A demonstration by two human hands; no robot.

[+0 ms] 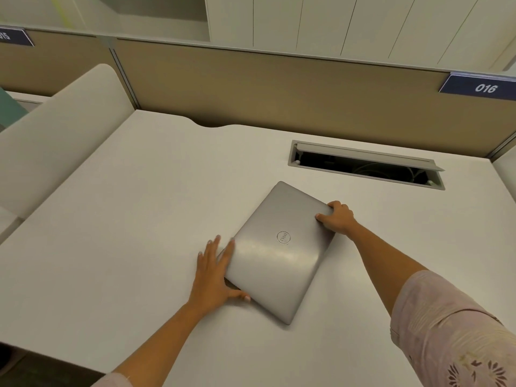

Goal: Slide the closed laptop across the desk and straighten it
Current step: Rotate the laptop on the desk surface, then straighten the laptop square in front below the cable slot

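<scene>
A closed silver laptop (280,251) lies on the white desk (139,219), right of the middle, turned at a slant to the desk's edges with one corner pointing toward me. My left hand (213,272) rests flat on the desk against the laptop's left edge, fingers spread along it and thumb at the near edge. My right hand (339,217) grips the laptop's far right corner, thumb on the lid and fingers curled over the edge.
An open cable hatch (365,164) with a raised flap is set into the desk behind the laptop. A tan partition (279,88) with a blue "016" sign (481,86) runs along the back. A curved white side divider (61,135) stands at the left.
</scene>
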